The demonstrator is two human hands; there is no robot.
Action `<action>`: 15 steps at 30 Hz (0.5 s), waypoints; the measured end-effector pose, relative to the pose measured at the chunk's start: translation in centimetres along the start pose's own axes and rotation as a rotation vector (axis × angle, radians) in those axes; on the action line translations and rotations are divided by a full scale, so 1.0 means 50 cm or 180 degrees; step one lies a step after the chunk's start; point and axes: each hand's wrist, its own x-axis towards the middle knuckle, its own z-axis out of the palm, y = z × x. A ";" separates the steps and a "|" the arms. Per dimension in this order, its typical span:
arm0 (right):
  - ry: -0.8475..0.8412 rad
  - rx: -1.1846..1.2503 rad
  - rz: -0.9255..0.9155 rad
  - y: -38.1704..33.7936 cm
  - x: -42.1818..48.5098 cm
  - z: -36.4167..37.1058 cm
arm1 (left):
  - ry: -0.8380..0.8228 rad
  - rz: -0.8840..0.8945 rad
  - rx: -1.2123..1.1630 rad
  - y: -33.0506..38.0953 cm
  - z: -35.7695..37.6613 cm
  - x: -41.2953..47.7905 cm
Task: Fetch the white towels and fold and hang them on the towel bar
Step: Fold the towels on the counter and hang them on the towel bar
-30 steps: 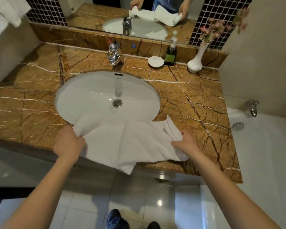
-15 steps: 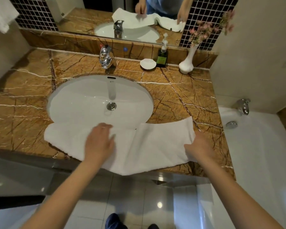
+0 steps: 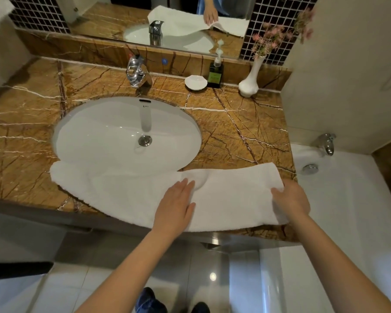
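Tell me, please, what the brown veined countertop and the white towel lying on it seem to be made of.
The brown veined countertop looks like polished marble or similar stone: glossy, with white and dark veins. The white towel is likely terry cotton: matte, thick, with a fuzzy edge.

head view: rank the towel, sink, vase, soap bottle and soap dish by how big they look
1. towel, though it lies nearest the camera
2. sink
3. vase and soap bottle, which look too alike to rank
4. soap dish
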 end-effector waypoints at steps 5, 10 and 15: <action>-0.0216 0.0152 0.0249 0.029 -0.007 0.015 | -0.0190 -0.0372 0.0400 0.053 0.012 0.019; 0.0771 -0.0575 -0.0230 -0.001 -0.021 0.013 | -0.0491 -0.0499 0.0543 0.076 0.021 0.028; -0.0376 -0.0800 -0.1696 -0.033 -0.081 0.100 | -0.0591 -0.0842 0.0705 0.107 0.044 0.027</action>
